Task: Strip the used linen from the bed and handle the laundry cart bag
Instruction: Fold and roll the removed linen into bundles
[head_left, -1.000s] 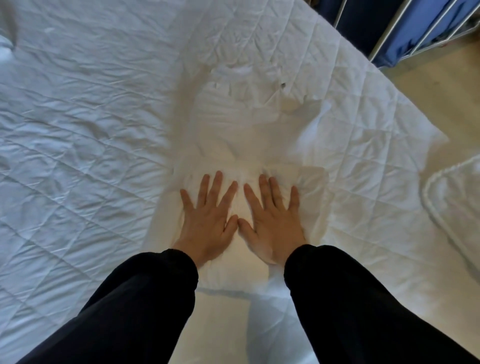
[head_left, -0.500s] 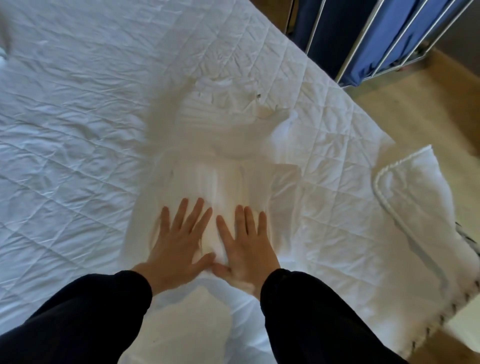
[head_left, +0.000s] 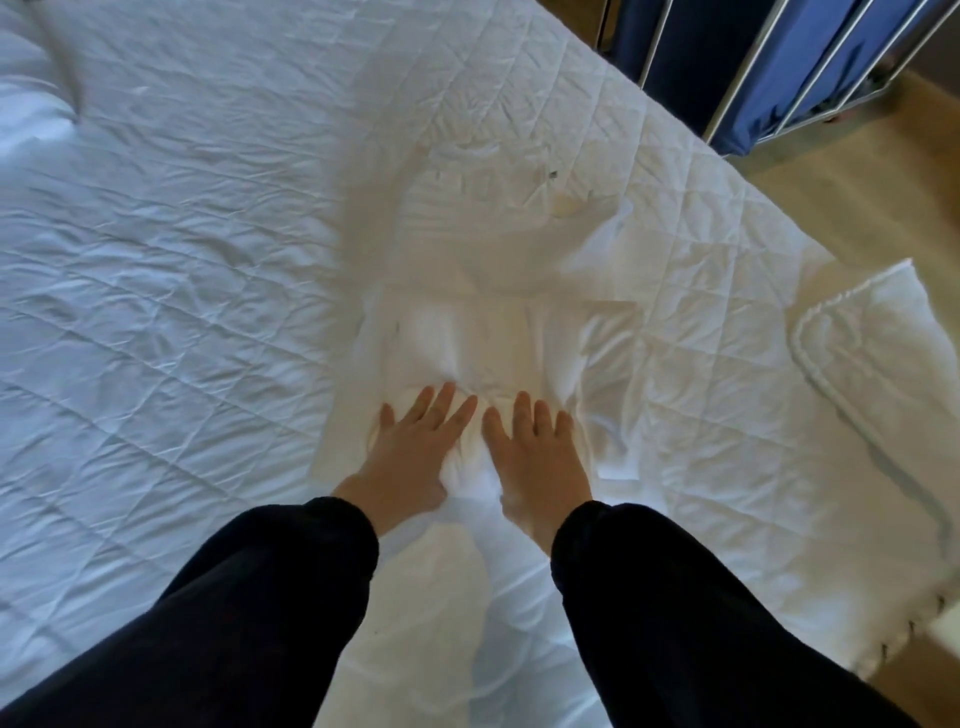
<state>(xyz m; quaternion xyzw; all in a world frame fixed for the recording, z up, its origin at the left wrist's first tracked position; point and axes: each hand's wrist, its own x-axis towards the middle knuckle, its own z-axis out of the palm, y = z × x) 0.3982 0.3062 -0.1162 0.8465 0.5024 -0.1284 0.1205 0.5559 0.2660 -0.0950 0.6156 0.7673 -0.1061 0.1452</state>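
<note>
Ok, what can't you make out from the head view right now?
Head view:
- Blue fabric laundry cart bag: top edge cuts it off; opening unseen.
- Folded white linen: left hand and right hand cover its near part.
- Small dark speck: too small to identify.

Nothing here can be read as text, label, brand, number or sign. A small dark mark (head_left: 552, 174) on the white linen (head_left: 493, 332) is too small and blurred to tell whether it is print.
</note>
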